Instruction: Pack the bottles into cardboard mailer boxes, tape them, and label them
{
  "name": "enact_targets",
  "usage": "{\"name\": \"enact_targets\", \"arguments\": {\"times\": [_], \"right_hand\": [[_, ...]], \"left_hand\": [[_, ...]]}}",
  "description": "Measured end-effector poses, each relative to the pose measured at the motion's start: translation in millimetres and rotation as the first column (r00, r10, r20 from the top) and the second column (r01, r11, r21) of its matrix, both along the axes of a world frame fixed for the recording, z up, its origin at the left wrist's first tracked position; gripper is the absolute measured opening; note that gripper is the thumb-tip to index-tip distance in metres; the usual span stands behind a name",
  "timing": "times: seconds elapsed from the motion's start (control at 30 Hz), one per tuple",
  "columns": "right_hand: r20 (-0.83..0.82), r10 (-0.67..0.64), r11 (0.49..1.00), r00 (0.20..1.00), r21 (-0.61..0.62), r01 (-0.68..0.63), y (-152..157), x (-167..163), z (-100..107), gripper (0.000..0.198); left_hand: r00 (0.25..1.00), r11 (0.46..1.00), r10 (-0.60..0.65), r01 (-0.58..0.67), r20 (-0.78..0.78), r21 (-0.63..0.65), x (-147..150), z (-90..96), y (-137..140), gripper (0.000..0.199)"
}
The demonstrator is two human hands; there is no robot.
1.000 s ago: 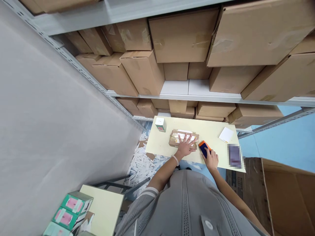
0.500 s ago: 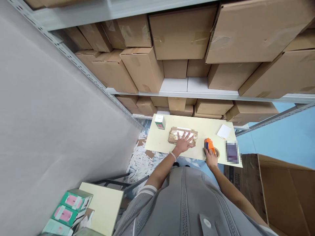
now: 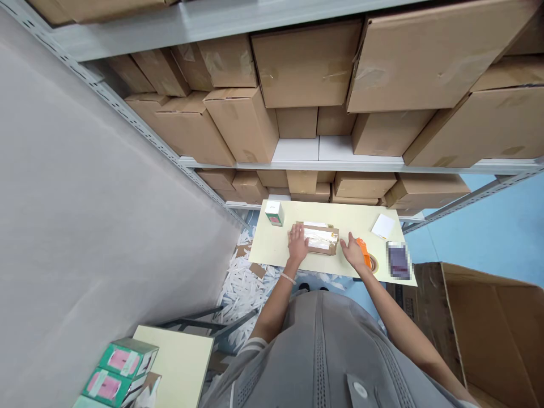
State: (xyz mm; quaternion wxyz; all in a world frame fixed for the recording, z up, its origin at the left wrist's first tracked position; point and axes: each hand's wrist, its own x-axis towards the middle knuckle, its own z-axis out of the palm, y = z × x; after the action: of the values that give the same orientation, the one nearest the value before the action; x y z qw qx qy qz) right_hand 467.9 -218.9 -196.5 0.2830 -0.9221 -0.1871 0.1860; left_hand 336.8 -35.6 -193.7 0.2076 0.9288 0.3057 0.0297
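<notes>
A small taped cardboard box [image 3: 323,240] with a white label on top lies on the cream table [image 3: 272,249]. My left hand [image 3: 298,243] rests on the left end of this box, fingers stretched out. Just off the box's right end is my right hand [image 3: 352,253], holding nothing, thumb and fingers apart. Beside it lies an orange tape dispenser [image 3: 363,251] with a roll of tape [image 3: 374,263], partly behind the right hand.
A small white and green box [image 3: 274,213] stands at the table's left, white paper [image 3: 383,226] at its right. Shelves [image 3: 297,165] full of cardboard boxes rise behind. A large open carton [image 3: 488,317] is at right, paper shreds [image 3: 242,283] on the floor, a side table [image 3: 182,357] at lower left.
My right hand has let go of the tape dispenser and moved left toward the box. My left hand has shifted from the box's middle to its left end.
</notes>
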Motion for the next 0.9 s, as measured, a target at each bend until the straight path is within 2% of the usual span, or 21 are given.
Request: {"name": "enact_targets", "arguments": {"times": [0.03, 0.1, 0.17, 0.27, 0.4, 0.53, 0.77, 0.9], "right_hand": [[-0.061, -0.046, 0.998, 0.997, 0.041, 0.049, 10.1, -1.7, -0.7, 0.067], [-0.155, -0.112, 0.989, 0.982, 0.078, 0.125, 30.0, -7.4, -5.1, 0.064], [-0.18, -0.153, 0.982, 0.972, 0.084, 0.17, 47.1, -13.8, -10.9, 0.061], [-0.166, -0.205, 0.971, 0.964, 0.091, 0.222, 63.6, -18.3, -17.8, 0.063], [-0.206, -0.276, 0.956, 0.939, 0.043, 0.29, 71.5, -11.3, -23.9, 0.063], [-0.25, -0.324, 0.94, 0.912, 0.02, 0.34, 73.4, -7.5, -32.6, 0.059], [-0.234, -0.302, 0.912, 0.924, 0.211, 0.351, 69.7, -21.9, -47.0, 0.061], [-0.253, -0.273, 0.9, 0.928, 0.273, 0.339, 66.7, -19.1, -48.4, 0.062]], "left_hand": [[0.992, 0.992, 0.124, -0.124, 0.008, -0.026, -3.6, -1.7, 6.8, 0.066], [0.95, 0.943, 0.311, -0.307, 0.014, -0.132, -9.0, -5.9, 18.3, 0.067], [0.923, 0.892, 0.384, -0.372, -0.002, -0.259, -11.7, -10.6, 25.5, 0.066], [0.92, 0.857, 0.393, -0.371, -0.012, -0.358, -12.1, -17.2, 28.3, 0.062], [0.917, 0.86, 0.398, -0.371, 0.008, -0.35, -10.7, -21.6, 27.0, 0.058], [0.916, 0.86, 0.399, -0.389, -0.041, -0.33, -8.7, -21.6, 28.2, 0.058], [0.907, 0.873, 0.416, -0.419, -0.069, -0.25, -4.4, -21.9, 22.6, 0.064], [0.907, 0.882, 0.417, -0.421, -0.065, -0.211, -2.8, -20.1, 19.4, 0.066]]}}
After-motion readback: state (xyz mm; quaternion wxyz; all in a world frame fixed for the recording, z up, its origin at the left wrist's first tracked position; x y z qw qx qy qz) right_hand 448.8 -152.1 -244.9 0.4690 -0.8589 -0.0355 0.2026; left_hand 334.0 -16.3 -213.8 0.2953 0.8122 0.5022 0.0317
